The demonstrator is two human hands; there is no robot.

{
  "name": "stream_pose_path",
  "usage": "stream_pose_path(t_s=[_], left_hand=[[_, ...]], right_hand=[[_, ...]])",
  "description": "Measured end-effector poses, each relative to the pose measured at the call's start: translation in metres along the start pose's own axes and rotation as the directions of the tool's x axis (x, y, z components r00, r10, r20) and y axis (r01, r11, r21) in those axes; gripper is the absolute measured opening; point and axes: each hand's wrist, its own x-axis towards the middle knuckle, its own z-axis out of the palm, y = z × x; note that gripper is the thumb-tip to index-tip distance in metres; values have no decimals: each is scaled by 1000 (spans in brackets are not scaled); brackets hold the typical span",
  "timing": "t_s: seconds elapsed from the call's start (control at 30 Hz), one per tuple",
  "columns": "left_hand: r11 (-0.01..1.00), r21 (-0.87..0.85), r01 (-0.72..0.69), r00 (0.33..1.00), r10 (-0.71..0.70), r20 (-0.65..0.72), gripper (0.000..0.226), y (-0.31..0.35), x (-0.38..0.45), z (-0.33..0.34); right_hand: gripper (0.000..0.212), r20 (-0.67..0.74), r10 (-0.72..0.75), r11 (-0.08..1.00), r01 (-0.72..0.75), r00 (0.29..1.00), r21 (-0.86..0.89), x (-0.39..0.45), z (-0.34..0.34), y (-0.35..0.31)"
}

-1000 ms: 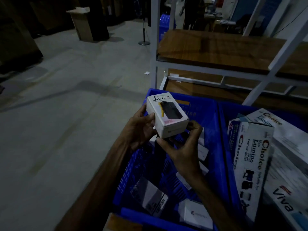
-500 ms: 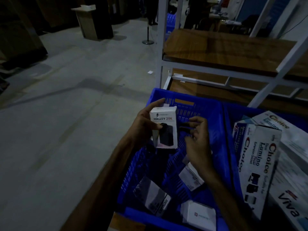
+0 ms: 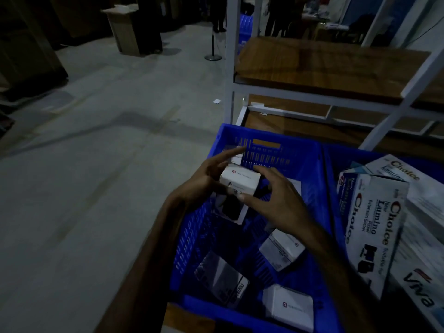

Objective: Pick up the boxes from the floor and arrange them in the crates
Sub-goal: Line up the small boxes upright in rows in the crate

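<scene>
Half a second ago the white box (image 3: 236, 188) stood upright in the left hand (image 3: 204, 181) alone, its printed face to the camera; now it has tipped so its top panel faces up and has dropped lower into the blue crate (image 3: 310, 150), and the right hand (image 3: 276, 195) has come in to meet it. Left fingers and thumb curl round the box's left side, forefinger stretched out above it; the right hand pinches the box's right side, thumb on the near face and fingers over the far top edge. Just below the hands, other small white boxes lie loose and slanted on the crate floor, one under the right wrist (image 3: 282, 251) and one nearer the person (image 3: 287, 306). To the right of the right arm a second crate holds larger cartons (image 3: 374, 227). The step looks like seating the box by the crate's far wall; done well, it would go down square, flat against wall and floor, fingers slipping out last so it does not topple.
</scene>
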Motion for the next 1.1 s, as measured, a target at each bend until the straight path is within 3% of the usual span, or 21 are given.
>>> stream_pose_path(t_s=[0.23, 0.43, 0.6, 0.73, 0.87, 1.03, 1.1], left_hand=[[965, -237, -116, 971, 59, -232, 68, -1, 1, -13], [899, -402, -175, 932, 20, -361, 56, -2, 0, -20], [887, -422, -188, 920, 8, -391, 56, -2, 1, -19], [879, -430, -208, 903, 3, -430, 52, -3, 1, -19], [869, -443, -219, 893, -4, -450, 50, -3, 2, -18], [910, -362, -203, 896, 24, -444, 56, -3, 2, -14], [925, -333, -182, 906, 26, -423, 60, -1, 3, -10]], right_hand=[[68, 207, 34, 994, -10, 978, -113, 1, 37, 0], [58, 223, 105, 992, -86, 969, -97, 10, 75, 3], [57, 160, 119, 991, -108, 980, -74, 10, 93, 8], [60, 137, 130, 976, -102, 982, -193, 3, 104, 8], [57, 133, 141, 973, -112, 981, -204, -2, 112, 10], [73, 104, 162, 962, -134, 981, -238, -10, 105, 6], [66, 101, 170, 936, -129, 980, -329, -19, 93, -1]])
